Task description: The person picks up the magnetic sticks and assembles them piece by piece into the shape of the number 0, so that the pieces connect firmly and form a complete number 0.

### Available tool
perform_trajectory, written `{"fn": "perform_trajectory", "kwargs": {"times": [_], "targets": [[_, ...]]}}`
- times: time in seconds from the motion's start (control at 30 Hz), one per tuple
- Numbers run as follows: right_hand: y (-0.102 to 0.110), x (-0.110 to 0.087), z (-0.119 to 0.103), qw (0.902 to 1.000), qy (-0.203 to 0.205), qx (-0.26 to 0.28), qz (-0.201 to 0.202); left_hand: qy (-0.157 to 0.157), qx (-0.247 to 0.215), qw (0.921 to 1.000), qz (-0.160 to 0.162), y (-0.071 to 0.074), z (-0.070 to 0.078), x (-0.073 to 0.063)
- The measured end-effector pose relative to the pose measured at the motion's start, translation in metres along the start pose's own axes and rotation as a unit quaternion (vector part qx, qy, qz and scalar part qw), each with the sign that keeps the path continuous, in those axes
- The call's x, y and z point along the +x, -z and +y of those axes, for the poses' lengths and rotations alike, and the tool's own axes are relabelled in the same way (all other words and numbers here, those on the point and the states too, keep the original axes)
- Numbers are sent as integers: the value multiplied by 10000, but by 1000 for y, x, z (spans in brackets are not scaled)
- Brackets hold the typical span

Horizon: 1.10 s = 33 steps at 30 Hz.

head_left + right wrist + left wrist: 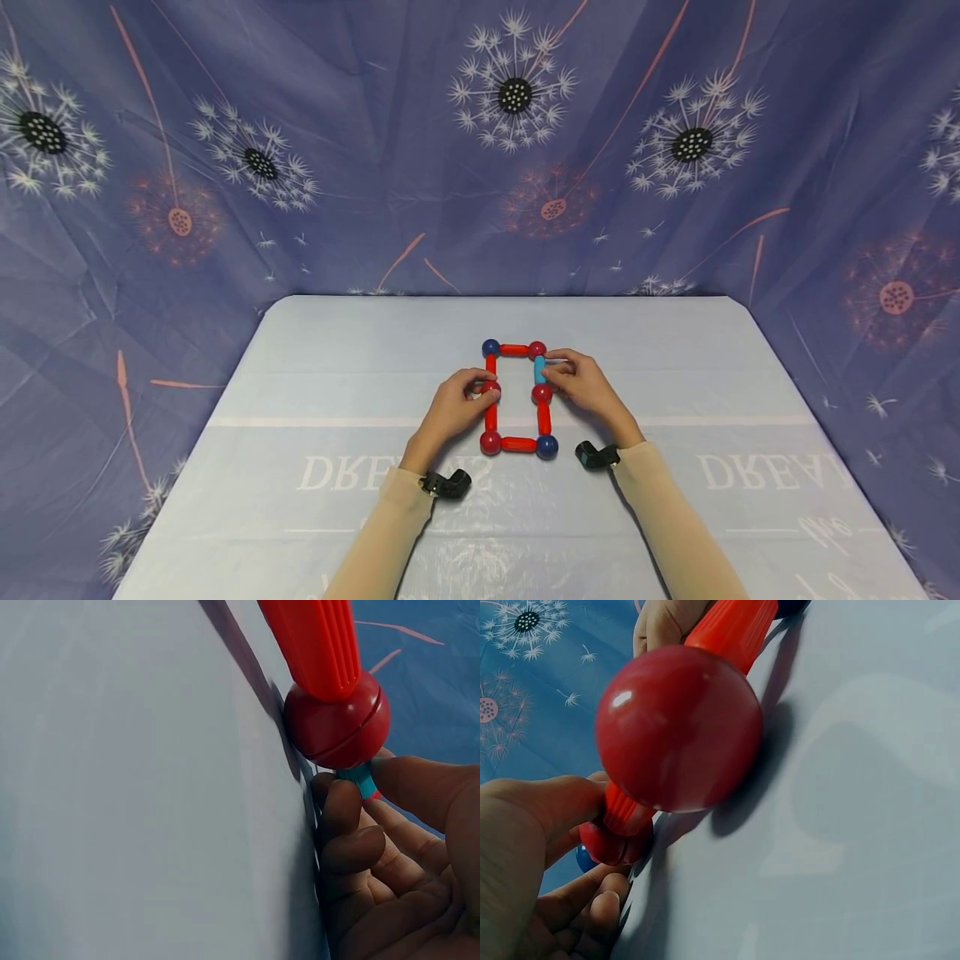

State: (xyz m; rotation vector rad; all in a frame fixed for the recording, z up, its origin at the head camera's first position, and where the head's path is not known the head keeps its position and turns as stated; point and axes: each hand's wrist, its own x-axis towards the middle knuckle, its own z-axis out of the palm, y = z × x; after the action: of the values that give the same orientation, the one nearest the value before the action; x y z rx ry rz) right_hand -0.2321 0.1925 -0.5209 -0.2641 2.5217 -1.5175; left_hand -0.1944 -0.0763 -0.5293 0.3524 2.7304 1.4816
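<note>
Red and blue balls joined by rods form a tall rectangle on the table in the head view. My left hand (454,405) pinches the middle red ball (491,391) of the left side between thumb and fingers. On the opposite side, my right hand (588,387) pinches a light-blue rod (539,369) that runs between two red balls. In the right wrist view, fingers hide most of this rod (360,780). Red rods make up the other sides, among them the bottom one (519,445). A blue ball (547,447) sits at the near right corner, another blue ball (491,347) at the far left.
A pale cloth with white lettering covers the table (315,358). Behind it and at both sides hangs a blue curtain (390,167) printed with dandelions. Each wrist carries a small black camera, the left camera (448,484) lying just below the frame of rods.
</note>
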Motion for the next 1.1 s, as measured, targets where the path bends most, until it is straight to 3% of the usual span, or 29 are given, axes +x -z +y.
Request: {"fn": "perform_trajectory", "kwargs": {"times": [0.37,0.73,0.87,1.1], "targets": [[3,0,-3,9998,-90,-145,-109,-193,15,9998,-38,2,-2,1],[6,-9,-19,9931,-421,-466,-994,-176,-55,9997,-148,5,-3,0],[4,-9,-20,9926,-378,-629,-963,-130,-167,9996,-161,6,-4,0],[4,-9,-18,9946,-396,-462,-843,-270,-172,9993,-213,8,-5,1]]}}
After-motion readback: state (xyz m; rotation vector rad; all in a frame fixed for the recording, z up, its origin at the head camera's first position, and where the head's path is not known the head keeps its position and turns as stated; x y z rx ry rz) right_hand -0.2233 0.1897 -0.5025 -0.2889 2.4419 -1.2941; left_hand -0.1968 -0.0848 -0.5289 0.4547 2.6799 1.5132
